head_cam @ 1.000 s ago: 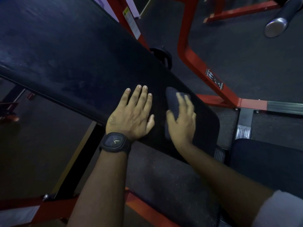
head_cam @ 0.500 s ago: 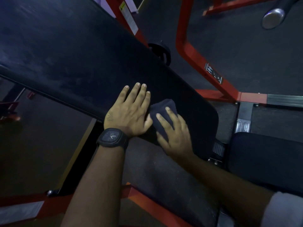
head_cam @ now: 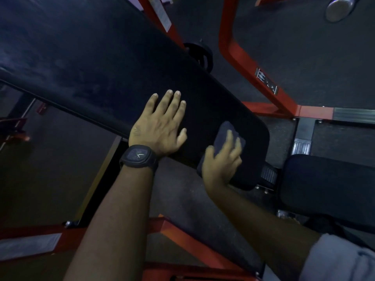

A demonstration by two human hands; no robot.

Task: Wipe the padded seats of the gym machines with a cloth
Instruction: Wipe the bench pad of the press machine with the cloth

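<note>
A long black padded backrest [head_cam: 97, 63] slants across the view from upper left to lower right. My left hand [head_cam: 160, 126], with a black watch on the wrist, rests flat on its lower part with fingers straight. To the right of it, my right hand [head_cam: 221, 159] presses a dark blue-grey cloth [head_cam: 225, 132] against the pad's lower end, fingers spread over it. The hand covers most of the cloth. A second black padded seat [head_cam: 328, 187] lies at the right, below the backrest's end.
The red steel frame [head_cam: 261, 78] of the machine runs behind the pad, and red bars [head_cam: 186, 240] cross the dark rubber floor near my arms. A chrome roller end [head_cam: 338, 9] sticks in at the top right. A black knob [head_cam: 200, 53] sits behind the pad.
My right hand has slid the cloth from beside my left thumb to the right, toward the pad's lower end. My left hand has stayed flat on the pad.
</note>
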